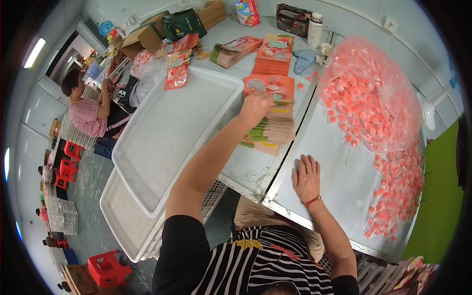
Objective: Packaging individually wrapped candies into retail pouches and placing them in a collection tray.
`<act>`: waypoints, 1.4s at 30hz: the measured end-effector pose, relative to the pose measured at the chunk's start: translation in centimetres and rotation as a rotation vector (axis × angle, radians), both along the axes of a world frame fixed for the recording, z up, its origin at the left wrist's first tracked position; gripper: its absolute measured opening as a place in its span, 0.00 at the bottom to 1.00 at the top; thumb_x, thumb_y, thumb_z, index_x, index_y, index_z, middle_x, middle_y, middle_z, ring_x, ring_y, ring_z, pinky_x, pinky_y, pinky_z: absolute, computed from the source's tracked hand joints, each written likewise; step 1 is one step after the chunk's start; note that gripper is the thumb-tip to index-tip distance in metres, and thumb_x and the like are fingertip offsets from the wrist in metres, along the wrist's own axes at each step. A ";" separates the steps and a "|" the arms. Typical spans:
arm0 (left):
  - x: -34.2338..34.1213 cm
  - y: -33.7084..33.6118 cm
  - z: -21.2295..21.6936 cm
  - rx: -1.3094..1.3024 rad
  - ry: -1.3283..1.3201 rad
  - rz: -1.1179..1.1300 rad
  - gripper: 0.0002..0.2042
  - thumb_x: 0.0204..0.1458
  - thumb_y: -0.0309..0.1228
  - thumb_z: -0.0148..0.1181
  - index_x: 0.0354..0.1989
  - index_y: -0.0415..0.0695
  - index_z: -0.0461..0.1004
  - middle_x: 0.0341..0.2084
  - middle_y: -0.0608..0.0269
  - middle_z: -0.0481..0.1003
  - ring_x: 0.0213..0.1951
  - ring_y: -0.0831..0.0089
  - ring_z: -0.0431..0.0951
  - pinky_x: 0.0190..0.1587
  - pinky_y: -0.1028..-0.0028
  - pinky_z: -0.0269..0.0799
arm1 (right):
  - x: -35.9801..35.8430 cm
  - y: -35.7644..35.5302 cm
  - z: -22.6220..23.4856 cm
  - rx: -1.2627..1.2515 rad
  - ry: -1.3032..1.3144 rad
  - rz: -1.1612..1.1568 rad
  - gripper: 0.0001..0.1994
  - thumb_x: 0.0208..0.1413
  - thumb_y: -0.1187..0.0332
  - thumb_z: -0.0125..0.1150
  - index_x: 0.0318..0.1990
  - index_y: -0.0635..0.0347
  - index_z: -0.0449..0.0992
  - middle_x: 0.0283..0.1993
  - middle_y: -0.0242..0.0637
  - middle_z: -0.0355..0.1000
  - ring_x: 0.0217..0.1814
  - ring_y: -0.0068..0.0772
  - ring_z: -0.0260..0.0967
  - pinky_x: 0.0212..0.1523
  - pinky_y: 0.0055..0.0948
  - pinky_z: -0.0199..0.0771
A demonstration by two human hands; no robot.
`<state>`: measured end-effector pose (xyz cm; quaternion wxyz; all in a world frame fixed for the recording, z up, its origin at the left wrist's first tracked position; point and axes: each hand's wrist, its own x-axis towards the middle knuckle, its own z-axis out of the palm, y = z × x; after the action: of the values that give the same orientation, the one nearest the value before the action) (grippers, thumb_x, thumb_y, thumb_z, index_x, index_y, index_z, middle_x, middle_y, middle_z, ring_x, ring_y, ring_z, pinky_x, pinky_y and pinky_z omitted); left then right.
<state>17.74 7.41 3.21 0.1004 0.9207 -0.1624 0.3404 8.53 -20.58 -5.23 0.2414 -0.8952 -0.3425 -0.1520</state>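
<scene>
Holding the left hand (256, 106) over fanned pouches (280, 124) on the surface (248, 169), being unable to tell its finger closure; resting the right hand (308, 182) with fingers slightly apart; perhaps risking slippage by pressing unevenly.

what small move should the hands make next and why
Perhaps bring the right hand to the overlapping pouches to steady them: it rests palm-down on the table, seemingly idle, while the left hand alone is at the pouches.

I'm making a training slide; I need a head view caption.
Left hand at the stacked pouches, right hand flat on the table, red packets heaped farther right.
</scene>
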 end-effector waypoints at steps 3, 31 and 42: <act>-0.9 -2.0 2.7 -0.104 -0.083 -0.011 0.08 0.47 0.33 0.61 0.24 0.44 0.71 0.21 0.58 0.72 0.28 0.60 0.75 0.28 0.64 0.71 | 0.4 -0.2 -0.1 0.108 0.042 0.036 0.16 0.53 0.70 0.55 0.50 0.62 0.69 0.56 0.48 0.65 0.62 0.53 0.57 0.63 0.49 0.54; -1.5 -2.9 1.0 -0.205 0.182 0.109 0.18 0.41 0.31 0.62 0.42 0.42 0.70 0.28 0.54 0.75 0.30 0.54 0.78 0.31 0.57 0.73 | 15.1 10.9 0.8 1.362 1.302 0.028 0.06 0.60 0.72 0.50 0.42 0.63 0.71 0.39 0.36 0.71 0.38 0.30 0.71 0.41 0.34 0.79; -1.4 -1.4 3.7 -0.260 0.233 0.119 0.19 0.35 0.23 0.64 0.41 0.37 0.73 0.32 0.50 0.74 0.36 0.51 0.77 0.34 0.57 0.74 | 13.1 11.8 4.3 1.285 1.276 -0.033 0.07 0.61 0.69 0.51 0.41 0.64 0.67 0.37 0.37 0.70 0.35 0.31 0.70 0.36 0.31 0.79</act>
<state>16.33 6.00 6.92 0.2164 0.9412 -0.0495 0.2547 21.62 -8.83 -0.94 0.8363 -0.5070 0.0202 0.2077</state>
